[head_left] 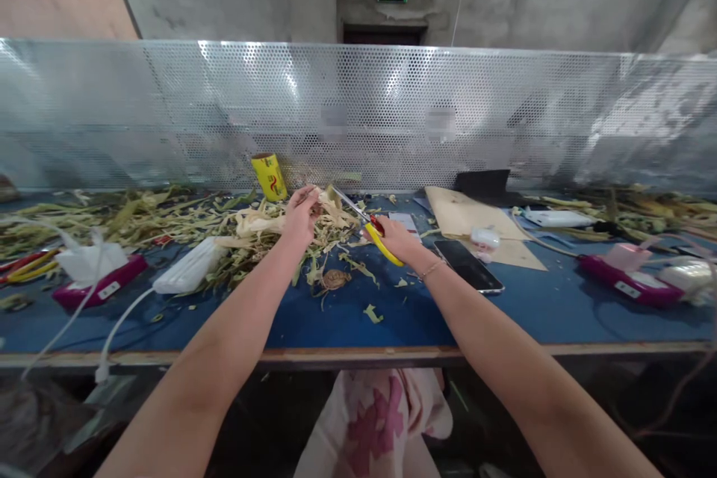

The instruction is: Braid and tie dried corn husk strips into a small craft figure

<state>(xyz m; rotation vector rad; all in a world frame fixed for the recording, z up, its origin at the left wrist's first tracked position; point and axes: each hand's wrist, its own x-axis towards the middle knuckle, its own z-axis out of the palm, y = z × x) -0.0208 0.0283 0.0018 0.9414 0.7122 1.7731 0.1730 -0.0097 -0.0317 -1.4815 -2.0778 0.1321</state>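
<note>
My right hand (395, 235) is closed around the handles of scissors (379, 243), which have yellow and red grips. Their metal blades point up and left, toward my left hand. My left hand (302, 213) is pinching a pale, dry piece of husk (331, 198) close to the blade tips. I cannot tell whether the blades touch it. Under and around my left hand lies a pile of dried husk strips and leaf scraps (258, 239). A round brown woven-looking piece (334, 280) rests on the blue tabletop (347, 321) in front of the pile.
A yellow tube (269, 177) stands behind the pile by a perforated metal screen (358, 104). Left are a white power strip (187, 267) and another purple one (101, 280). Right are a phone (469, 266), brown cardboard (464, 216) and a purple power strip (630, 280) with cords.
</note>
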